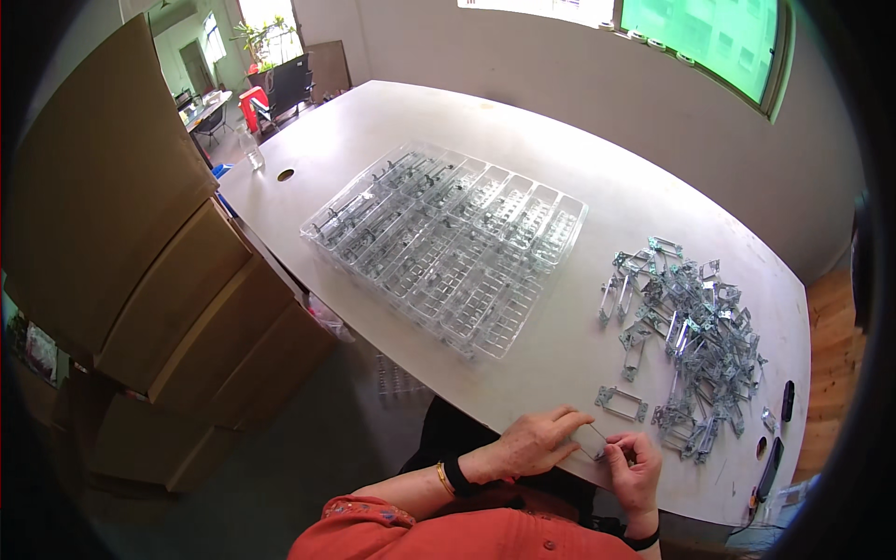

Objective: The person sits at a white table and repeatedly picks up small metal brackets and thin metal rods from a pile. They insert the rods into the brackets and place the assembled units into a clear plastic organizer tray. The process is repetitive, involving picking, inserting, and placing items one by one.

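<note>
At the table's front edge, both hands meet around a small rectangular metal bracket (597, 455), partly covered by fingers. My left hand (534, 442) comes from the left, its thumb and fingers closed on one end of the bracket. The thumb and curled fingers of my right hand (634, 469) pinch the other end. Just beyond them lies a single loose metal bracket (622, 403), flat on the table. To the right spreads a heap of similar silvery brackets (695, 336), tangled together.
A clear plastic tray (499, 350) with many compartments stands mid-table, metal parts in its far-left ones. Cardboard boxes (187, 327) are stacked left of the white table (560, 383). A screwdriver-like tool (752, 501) and dark objects lie by the right edge; a clear bottle (252, 152) stands far left.
</note>
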`<state>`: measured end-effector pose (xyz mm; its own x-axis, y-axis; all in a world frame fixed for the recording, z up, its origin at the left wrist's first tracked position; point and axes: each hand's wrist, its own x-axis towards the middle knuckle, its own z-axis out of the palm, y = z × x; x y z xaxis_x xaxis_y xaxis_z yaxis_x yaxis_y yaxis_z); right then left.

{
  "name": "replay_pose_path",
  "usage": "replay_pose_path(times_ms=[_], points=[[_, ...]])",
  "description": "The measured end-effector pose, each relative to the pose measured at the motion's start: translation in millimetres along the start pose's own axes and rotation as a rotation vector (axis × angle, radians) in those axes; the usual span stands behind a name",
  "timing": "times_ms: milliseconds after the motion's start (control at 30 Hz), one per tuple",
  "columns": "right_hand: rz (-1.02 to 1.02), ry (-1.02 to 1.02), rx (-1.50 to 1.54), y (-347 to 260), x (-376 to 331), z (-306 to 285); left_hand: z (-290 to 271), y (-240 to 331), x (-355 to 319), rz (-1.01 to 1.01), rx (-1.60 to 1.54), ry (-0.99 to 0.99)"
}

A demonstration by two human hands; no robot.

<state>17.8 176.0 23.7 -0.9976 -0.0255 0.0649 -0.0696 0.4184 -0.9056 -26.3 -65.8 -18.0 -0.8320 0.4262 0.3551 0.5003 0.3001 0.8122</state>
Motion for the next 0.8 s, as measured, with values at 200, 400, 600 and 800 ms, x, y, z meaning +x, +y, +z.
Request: replay_pose_path(times_ms=[200, 400, 600, 800], points=[[0.035, -0.05, -0.003, -1.5, 1.0, 3.0, 1.2, -1.9, -1.2, -0.043, -0.074, 0.068], [0.12, -0.083, 0.156, -6.9, 1.9, 10.4, 3.6, 0.0, 1.7, -0.094, -0.108, 0.134], [0.089, -0.133, 0.125, -5.7, 2.4, 13.2, 3.7, 7.5, 3.6, -0.199, -0.147, 0.154], [0.075, -0.151, 0.132, -11.2, -0.6, 15.5, 23.0, -12.8, 5.8, -0.104, -0.092, 0.326]])
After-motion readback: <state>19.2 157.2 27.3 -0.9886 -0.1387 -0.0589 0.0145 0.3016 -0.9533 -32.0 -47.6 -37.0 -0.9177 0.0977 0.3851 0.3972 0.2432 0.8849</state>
